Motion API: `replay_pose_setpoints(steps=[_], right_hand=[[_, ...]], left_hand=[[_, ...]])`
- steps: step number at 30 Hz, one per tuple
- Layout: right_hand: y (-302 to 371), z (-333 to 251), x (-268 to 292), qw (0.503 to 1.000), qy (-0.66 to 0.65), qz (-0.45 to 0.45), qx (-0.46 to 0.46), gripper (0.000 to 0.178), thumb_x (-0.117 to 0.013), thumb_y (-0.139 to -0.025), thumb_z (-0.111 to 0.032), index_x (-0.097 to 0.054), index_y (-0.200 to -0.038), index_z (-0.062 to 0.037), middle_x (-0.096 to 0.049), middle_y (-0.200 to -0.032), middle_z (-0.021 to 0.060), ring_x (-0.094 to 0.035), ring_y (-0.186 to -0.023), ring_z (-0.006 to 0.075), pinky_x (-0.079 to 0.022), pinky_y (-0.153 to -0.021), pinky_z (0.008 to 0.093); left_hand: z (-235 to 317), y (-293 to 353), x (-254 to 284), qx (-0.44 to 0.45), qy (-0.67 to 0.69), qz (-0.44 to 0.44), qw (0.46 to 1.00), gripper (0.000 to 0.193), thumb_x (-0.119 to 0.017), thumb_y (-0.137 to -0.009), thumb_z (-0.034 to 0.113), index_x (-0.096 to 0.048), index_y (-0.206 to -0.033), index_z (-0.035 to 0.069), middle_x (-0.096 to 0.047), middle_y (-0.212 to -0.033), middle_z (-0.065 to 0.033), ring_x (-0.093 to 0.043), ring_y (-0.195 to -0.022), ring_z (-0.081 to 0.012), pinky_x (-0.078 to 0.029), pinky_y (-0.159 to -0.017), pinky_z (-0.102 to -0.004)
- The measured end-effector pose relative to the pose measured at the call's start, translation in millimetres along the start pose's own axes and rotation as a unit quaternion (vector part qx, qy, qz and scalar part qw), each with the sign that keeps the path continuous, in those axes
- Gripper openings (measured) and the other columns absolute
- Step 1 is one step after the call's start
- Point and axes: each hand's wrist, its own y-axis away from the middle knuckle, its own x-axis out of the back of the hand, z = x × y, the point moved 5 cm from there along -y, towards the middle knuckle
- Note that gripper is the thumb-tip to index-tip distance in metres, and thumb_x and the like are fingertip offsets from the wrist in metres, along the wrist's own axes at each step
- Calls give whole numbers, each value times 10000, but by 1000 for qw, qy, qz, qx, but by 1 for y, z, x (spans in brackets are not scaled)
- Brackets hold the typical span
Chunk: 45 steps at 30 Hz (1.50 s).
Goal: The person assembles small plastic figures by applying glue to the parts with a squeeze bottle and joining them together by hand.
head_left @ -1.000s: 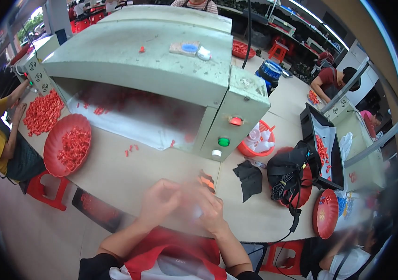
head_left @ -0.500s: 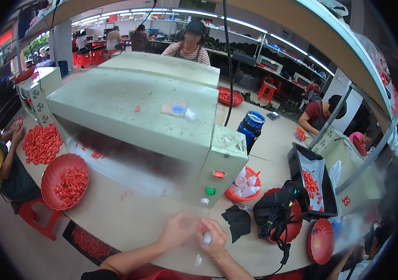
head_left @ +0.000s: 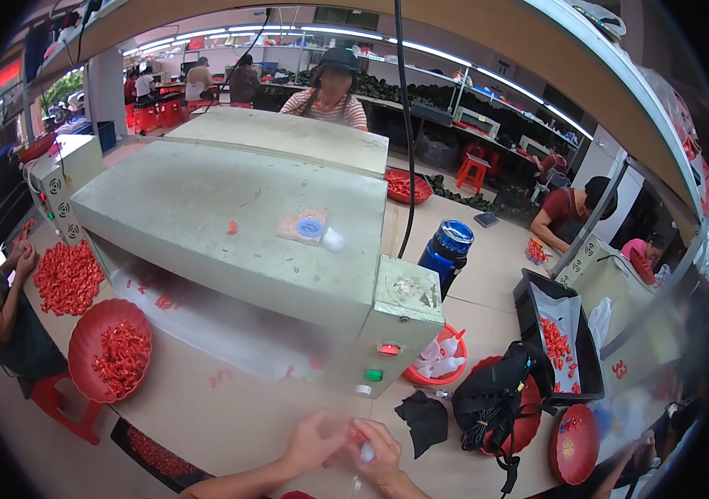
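One small red piece (head_left: 356, 435), before the pale green machine (head_left: 205, 200), between left hand (head_left: 314, 442) and right hand (head_left: 385, 459); blurred, long axis unclear. One white bottle (head_left: 367, 452), partly hidden, grasped in right hand, visible end pointing away from machine. Left hand: fingers curled by red piece, grip unclear.

Two ungloved hands are pictured, the left grip (head_left: 318, 441) and the right grip (head_left: 380, 454), each joined by a bare wrist to a forearm. Behind the left grip, a long stretch of the left forearm (head_left: 242, 482) is shown uncovered, slanting out of view at the lower edge. Behind the right grip, only a short stretch of the right forearm (head_left: 403, 486) is shown, likewise uncovered. Directly below the left grip, a thin sliver of plain red cloth (head_left: 295, 495) is glimpsed, mostly cropped by the edge. Finer finger detail is lost to blur.
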Motion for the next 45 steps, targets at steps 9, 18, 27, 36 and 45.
replay_pose_setpoints(steps=[9,18,27,36,45], right_hand=[[5,3,-4,1000,7,-6,2,458,-757,-604,-38,-611,-1038,-24,-637,-972,139,-654,-817,241,-540,-685,289],[11,5,-7,1000,-11,-9,-17,420,-670,-708,4,-580,-1117,-28,-611,-997,161,-623,-844,282,-512,-726,328],[19,15,-12,998,-51,6,-26,420,-677,-727,-46,-576,-1134,-46,-599,-1029,170,-616,-878,314,-509,-747,350],[11,5,-6,999,-27,-13,-15,379,-661,-779,-129,-572,-1136,-38,-595,-1031,181,-613,-878,322,-506,-744,356],[18,17,-13,997,-72,-7,-34,409,-670,-736,-53,-573,-1133,-43,-596,-1027,172,-614,-873,317,-506,-744,350]], left_hand=[[0,2,1,-5,-6,4,1000,175,-561,-866,60,-527,-1017,-21,-625,-712,-84,-569,-445,-92,-441,-335,-215],[-2,2,1,-6,12,6,1000,171,-562,-862,63,-530,-1016,-3,-624,-687,-61,-564,-440,-87,-437,-340,-216],[1,1,0,-15,6,6,1000,179,-565,-863,69,-528,-1022,-5,-619,-678,-65,-558,-433,-84,-436,-342,-216],[15,8,-4,-7,31,4,999,174,-572,-861,72,-532,-1016,2,-620,-677,-61,-558,-438,-76,-434,-345,-207],[3,4,0,0,2,4,1000,160,-572,-861,69,-535,-1006,12,-616,-674,-48,-557,-441,-71,-430,-344,-203]])
